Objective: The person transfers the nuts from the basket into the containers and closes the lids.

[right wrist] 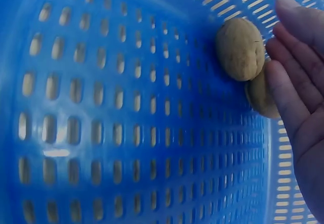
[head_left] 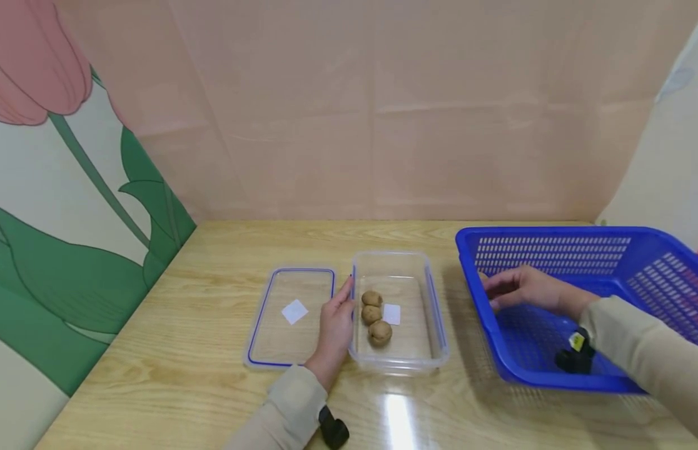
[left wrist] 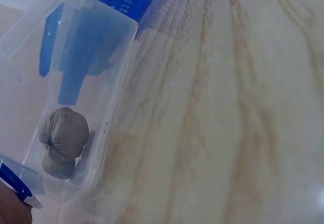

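Observation:
My left hand [head_left: 334,325] rests against the left wall of a clear plastic container [head_left: 408,356], its fingers fairly straight along the side. Inside the container, three brown walnuts [head_left: 379,333] lie in a row by that wall; the left wrist view shows one walnut [left wrist: 68,133] in front of another. My right hand [head_left: 529,290] reaches into a blue perforated basket [head_left: 551,379], near its left wall. Two walnuts [right wrist: 240,49] sit in the basket's corner in the right wrist view. My fingers [right wrist: 288,95] are spread beside them, one overlapping the farther walnut, without a visible grip.
The container's lid [head_left: 270,340], clear with a blue seal, lies flat left of my left hand. White square labels [head_left: 295,311] show on the lid and in the container. Everything stands on a wood-grain table [head_left: 174,350] before a pinkish backdrop [head_left: 326,125].

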The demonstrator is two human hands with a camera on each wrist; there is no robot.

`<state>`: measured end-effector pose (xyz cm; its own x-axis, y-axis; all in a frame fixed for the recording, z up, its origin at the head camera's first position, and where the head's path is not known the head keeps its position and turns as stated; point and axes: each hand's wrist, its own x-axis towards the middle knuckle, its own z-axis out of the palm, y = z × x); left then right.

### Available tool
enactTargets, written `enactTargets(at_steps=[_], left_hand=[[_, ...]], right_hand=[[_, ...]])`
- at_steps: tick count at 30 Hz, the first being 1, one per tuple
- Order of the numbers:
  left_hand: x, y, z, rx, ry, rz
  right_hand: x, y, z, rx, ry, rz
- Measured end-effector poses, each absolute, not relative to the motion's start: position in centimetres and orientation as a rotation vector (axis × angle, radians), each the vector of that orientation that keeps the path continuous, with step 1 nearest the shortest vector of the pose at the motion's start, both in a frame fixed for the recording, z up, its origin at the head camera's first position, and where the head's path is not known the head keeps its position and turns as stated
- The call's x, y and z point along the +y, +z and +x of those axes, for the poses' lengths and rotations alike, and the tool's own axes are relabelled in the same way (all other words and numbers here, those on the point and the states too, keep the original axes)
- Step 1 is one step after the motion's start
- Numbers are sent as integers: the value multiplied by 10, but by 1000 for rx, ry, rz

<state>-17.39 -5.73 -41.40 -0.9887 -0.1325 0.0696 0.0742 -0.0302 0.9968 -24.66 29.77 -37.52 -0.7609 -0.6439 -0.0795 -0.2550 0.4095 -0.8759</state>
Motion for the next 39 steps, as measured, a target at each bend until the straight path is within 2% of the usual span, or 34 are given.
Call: enactTargets(at_steps=[23,39], left_hand=[[-57,-413,-174,-2096,-2121,89],[-58,-413,-174,-2097,-2157,77]], right_hand=[[294,-380,-248,2516,-1065,-1124],[293,-381,-248,2519,-1062,-1093]])
